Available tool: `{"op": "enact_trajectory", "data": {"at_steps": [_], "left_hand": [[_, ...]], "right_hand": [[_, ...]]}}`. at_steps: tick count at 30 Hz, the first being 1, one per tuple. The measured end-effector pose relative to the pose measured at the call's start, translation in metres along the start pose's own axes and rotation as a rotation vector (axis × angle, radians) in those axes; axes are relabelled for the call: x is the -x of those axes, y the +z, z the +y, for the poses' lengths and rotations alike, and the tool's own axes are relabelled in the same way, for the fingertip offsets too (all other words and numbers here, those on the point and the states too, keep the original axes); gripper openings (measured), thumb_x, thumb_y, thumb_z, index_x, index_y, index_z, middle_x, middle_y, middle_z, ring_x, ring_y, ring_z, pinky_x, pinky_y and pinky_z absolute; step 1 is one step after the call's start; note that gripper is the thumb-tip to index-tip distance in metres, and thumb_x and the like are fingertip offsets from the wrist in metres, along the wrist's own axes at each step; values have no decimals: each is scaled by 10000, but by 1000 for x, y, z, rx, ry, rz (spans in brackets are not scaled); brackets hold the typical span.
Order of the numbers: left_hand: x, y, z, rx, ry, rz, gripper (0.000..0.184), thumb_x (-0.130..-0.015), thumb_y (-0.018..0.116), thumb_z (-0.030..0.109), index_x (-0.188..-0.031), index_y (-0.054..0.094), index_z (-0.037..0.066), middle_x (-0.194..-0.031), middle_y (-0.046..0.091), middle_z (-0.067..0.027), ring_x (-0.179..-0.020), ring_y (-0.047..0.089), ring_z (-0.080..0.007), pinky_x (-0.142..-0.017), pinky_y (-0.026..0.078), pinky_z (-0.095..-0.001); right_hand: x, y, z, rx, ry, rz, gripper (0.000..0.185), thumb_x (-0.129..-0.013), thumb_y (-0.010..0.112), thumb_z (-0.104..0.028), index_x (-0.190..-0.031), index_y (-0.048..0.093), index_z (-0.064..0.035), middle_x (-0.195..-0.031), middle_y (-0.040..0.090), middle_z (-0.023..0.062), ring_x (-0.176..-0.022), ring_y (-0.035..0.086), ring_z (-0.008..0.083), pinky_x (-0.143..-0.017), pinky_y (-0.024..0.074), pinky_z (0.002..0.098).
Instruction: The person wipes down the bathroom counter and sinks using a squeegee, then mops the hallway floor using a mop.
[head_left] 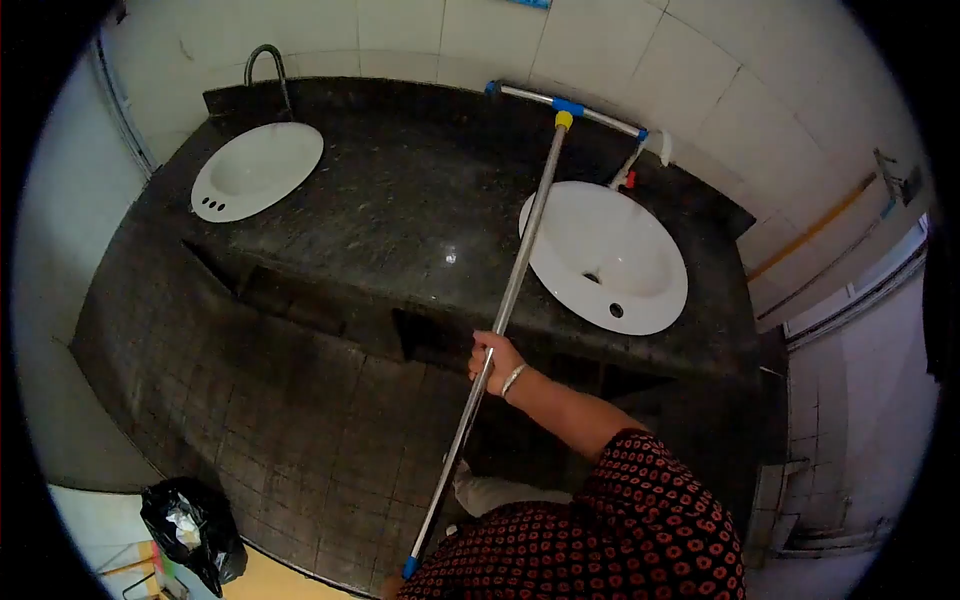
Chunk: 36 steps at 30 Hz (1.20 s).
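My right hand (pixel 497 364), with a bracelet at the wrist, is closed around the metal pole of a long-handled squeegee (pixel 519 262). The pole slants from the bottom of the view up across the dark counter. At its top, a yellow and blue joint carries a metal crossbar with blue ends, close to the tiled wall behind the counter. The pole's lower end has a blue cap. A small skin-toned patch beside that cap may be my left hand (pixel 392 586); its fingers are hidden.
A white sink (pixel 655 262) lies right of the pole, with a red-handled tap (pixel 627 181) behind it. Another white basin (pixel 262 168) with a curved tap is at left on the dark counter (pixel 400 205). A black bin bag (pixel 215 555) stands on the floor at lower left.
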<state>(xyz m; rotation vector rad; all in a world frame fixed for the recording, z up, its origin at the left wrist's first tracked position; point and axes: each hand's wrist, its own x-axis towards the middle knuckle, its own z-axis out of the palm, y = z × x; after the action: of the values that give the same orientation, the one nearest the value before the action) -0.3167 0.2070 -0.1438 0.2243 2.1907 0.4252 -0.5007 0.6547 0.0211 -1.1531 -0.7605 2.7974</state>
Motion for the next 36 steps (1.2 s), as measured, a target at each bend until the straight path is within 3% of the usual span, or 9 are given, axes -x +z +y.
{"op": "enact_trajectory", "data": {"at_steps": [7, 14, 18, 21, 24, 26, 29, 32, 36], "left_hand": [[-8, -18, 15, 12, 62, 109, 367, -626, 580, 363, -802, 526, 46, -577, 531, -127, -542, 529, -266, -497, 415, -379], [-11, -59, 40, -12, 182, 353, 369, -625, 584, 361, -791, 528, 36, -563, 528, -131, -536, 527, -270, -494, 415, -380], [-12, -81, 58, 51, 214, 214, 382, -620, 595, 356, -817, 531, 34, -565, 529, -137, -539, 528, -281, -497, 418, -382], [-22, -81, 60, -9, 341, 343, 364, -622, 589, 336, -835, 541, 46, -572, 534, -145, -537, 529, -302, -503, 424, -382], [-31, -88, 53, -65, 442, 215, 331, -614, 585, 298, -832, 540, 52, -630, 547, -161, -579, 536, -314, -523, 430, -388], [-36, -94, 66, -405, 324, 14, 319, -597, 584, 246, -847, 534, 55, -690, 551, -172, -628, 537, -313, -555, 431, -392], [-22, -121, 93, -430, 303, -61, 344, -585, 583, 251, -865, 525, 60, -739, 551, -168, -663, 535, -314, -586, 431, -385], [-1, -134, 98, -149, 408, 81, 354, -574, 583, 283, -852, 529, 71, -735, 552, -157, -659, 531, -324, -602, 431, -380], [7, -116, 66, -270, 444, 146, 371, -567, 582, 327, -837, 526, 79, -756, 550, -155, -676, 532, -320, -603, 431, -376]], "right_hand": [[16, 38, -19, 26, -32, -104, 265, -695, 494, -222, -495, 351, -123, -405, 321, 7, -373, 296, 148, -416, 266, 286], [74, 66, -41, 10, -219, -280, 297, -685, 496, -216, -461, 315, -141, -404, 289, 3, -373, 291, 148, -423, 275, 288], [103, 58, -55, 33, -305, -319, 251, -700, 486, -212, -503, 351, -137, -418, 299, 3, -388, 292, 151, -441, 285, 301], [132, 46, -62, -8, -377, -171, 240, -709, 483, -226, -523, 362, -136, -423, 298, 4, -402, 300, 153, -452, 290, 310], [149, 10, -69, -79, -398, -128, 235, -705, 492, -214, -529, 362, -127, -441, 342, 23, -410, 323, 166, -446, 289, 313], [158, -12, -73, -92, -429, -73, 238, -707, 486, -214, -524, 358, -130, -434, 334, 20, -404, 313, 166, -452, 292, 322], [158, -46, -73, -163, -423, -4, 252, -710, 470, -204, -503, 342, -136, -410, 309, 13, -386, 295, 168, -460, 295, 336], [159, -67, -58, -241, -421, 160, 271, -699, 465, -190, -477, 319, -136, -384, 304, 17, -356, 304, 183, -443, 310, 354], [150, -111, -26, -291, -348, 199, 262, -687, 480, -191, -481, 330, -131, -391, 324, 21, -362, 330, 188, -438, 324, 365]]}}
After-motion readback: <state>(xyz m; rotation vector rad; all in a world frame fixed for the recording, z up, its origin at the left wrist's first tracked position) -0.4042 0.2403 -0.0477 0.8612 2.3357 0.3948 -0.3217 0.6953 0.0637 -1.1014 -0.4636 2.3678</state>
